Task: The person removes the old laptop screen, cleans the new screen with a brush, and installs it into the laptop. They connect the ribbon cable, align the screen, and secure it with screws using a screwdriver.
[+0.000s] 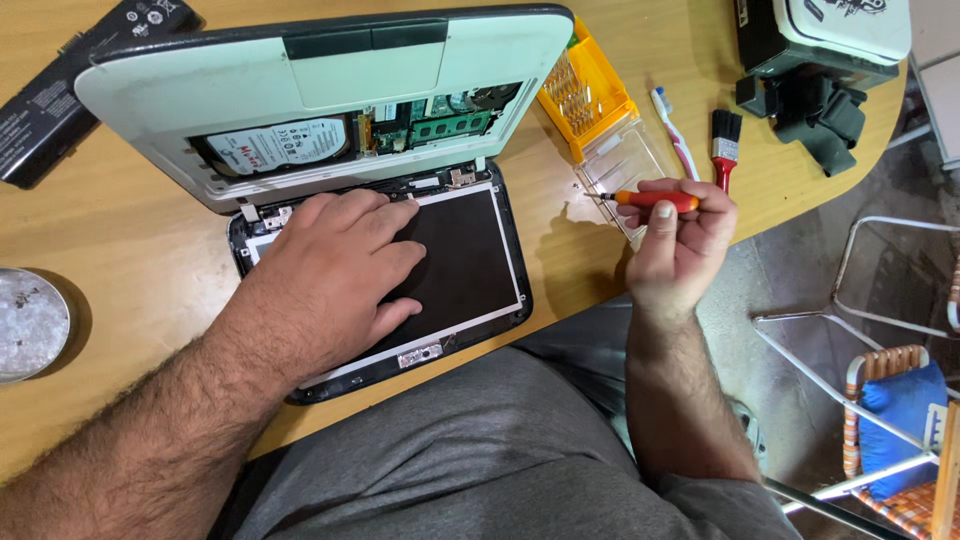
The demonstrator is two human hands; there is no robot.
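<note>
The left hand (335,270) is laid flat, palm down and fingers spread, on the dark screen panel (460,255) of an opened laptop (320,70); nothing is gripped by it, the panel is only pressed. The right hand (680,240) is closed around a small orange-handled screwdriver (655,199), which is held level between thumb and fingers, its thin tip pointed toward nine o'clock and kept apart from the laptop.

At twelve o'clock from the left hand, the laptop's pale underside is tilted up, and a hard drive (280,145) and green circuit boards (440,120) are exposed in its open bay. At twelve o'clock from the right hand, a yellow bit case (585,90) with a clear lid (625,165) is set on the wooden table (120,240). Just beside it, toward one o'clock, a toothbrush (675,135) and a red-handled brush (724,140) are laid. At ten o'clock of the laptop a black battery pack (60,95) is placed, and at nine o'clock a round metal tin (30,325) is seen. Grey trousers (480,450) are visible at six o'clock.
</note>
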